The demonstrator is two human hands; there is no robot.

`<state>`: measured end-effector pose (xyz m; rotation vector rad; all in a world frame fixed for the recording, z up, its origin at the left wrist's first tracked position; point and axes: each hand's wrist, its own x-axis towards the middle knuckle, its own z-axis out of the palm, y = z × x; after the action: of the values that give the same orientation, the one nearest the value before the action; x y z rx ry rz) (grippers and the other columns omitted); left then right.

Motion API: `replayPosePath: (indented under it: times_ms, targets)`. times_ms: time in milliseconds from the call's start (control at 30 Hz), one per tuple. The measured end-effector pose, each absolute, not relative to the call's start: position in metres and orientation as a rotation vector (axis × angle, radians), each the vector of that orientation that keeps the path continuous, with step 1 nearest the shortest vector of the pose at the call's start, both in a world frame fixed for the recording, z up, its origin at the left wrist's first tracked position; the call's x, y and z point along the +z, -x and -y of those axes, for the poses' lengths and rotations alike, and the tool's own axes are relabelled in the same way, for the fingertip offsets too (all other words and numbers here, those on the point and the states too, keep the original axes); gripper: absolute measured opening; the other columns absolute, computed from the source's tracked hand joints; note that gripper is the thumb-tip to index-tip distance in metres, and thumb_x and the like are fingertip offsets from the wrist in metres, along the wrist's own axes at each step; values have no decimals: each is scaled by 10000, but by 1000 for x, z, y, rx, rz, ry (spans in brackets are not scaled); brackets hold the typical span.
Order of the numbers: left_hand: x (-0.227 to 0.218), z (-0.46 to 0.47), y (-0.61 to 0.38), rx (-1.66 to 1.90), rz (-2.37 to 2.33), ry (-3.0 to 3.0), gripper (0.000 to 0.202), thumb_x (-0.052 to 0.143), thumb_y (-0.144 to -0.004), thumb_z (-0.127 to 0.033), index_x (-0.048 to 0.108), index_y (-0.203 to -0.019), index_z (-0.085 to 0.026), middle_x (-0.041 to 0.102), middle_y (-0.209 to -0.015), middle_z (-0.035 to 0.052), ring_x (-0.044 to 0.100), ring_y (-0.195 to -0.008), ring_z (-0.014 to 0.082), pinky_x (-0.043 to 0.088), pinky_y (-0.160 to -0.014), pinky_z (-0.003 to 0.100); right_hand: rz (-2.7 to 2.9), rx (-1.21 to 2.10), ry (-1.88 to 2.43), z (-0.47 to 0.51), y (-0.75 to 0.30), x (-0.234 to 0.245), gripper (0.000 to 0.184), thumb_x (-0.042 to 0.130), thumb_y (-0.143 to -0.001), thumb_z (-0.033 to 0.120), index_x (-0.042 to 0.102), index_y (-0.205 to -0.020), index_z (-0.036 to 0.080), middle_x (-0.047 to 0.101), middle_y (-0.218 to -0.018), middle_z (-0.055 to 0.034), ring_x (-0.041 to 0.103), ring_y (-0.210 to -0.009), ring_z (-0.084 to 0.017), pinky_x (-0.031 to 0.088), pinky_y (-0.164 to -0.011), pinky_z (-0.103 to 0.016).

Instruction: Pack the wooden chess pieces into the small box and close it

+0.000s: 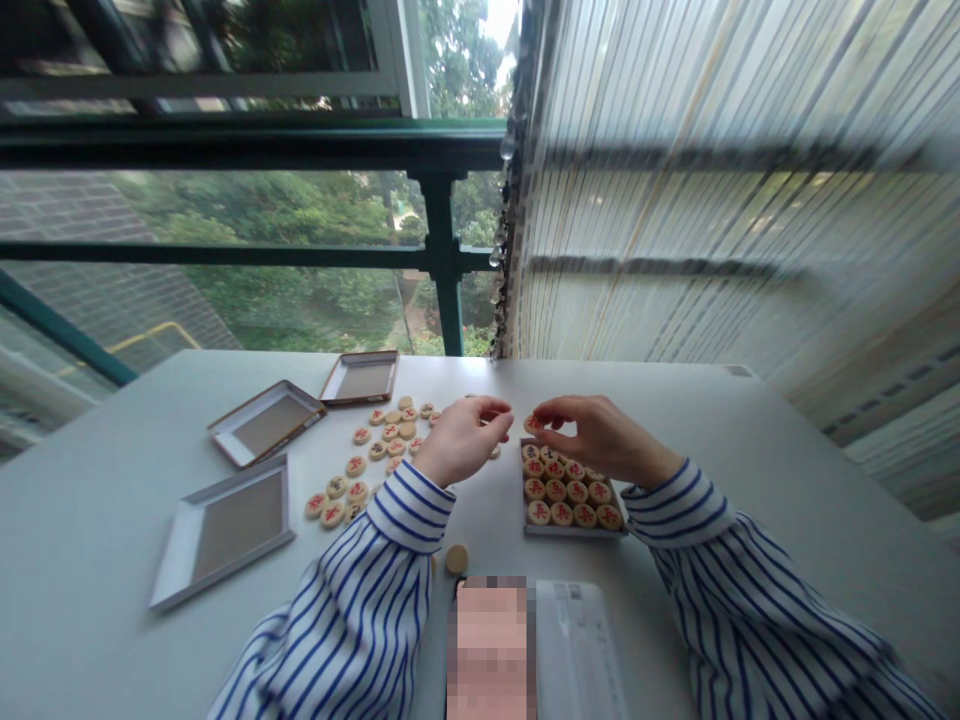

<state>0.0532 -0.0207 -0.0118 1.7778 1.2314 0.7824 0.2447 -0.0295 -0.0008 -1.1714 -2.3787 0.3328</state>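
My right hand [600,432] pinches a round wooden xiangqi piece [533,424] with red marking, over the far left corner of a shallow box [576,532]. Rows of xiangqi pieces [577,491] lie face up in that box, most marked red, some black at the far side. Part of the far rows is hidden under my right hand. Just left of the held piece, my left hand [463,436] hovers with curled fingers, a small gap between thumb and forefinger and nothing visible in it. Loose xiangqi pieces [357,491] are scattered on the table beyond my left forearm, which covers some.
Three shallow trays or lids stand on the left: a white one [166,562], a brown-edged one [232,457] and another [328,398] farther back. A blank-faced disc [457,559] lies near a blurred-out phone-like object [491,650] and a translucent case [579,645]. String curtains and a railing bound the table [757,480].
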Motion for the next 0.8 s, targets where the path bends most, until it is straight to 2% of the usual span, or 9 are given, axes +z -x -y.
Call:
replayPosePath:
  times_ms: [167,400,800]
  targets:
    - [-25,19,-53,676,-1320,-2009,345,461,-789,-335,595,-1033,-133,671,-885,92,626,-773,165,473,-713,272,2523,296,1276,23,-248,-10,246,475,-806,336,640,-897,177,655,-801,-49,575,-707,-139,413,-654,-248]
    - [-27,21,-53,583,-1345,-2153,337,451,-786,-326,609,-1022,-145,677,-883,81,620,-815,175,453,-772,275,2665,120,1416,24,-246,-13,283,437,-821,385,648,-920,224,637,-842,-54,566,-771,-168,379,-649,-251]
    - [-24,25,-59,397,-1394,-2261,341,428,-792,-278,622,-1037,-142,674,-923,94,591,-915,214,425,-828,304,2733,122,1456,21,-247,-19,283,423,-830,366,650,-940,237,629,-866,-58,570,-779,-172,371,-627,-248]
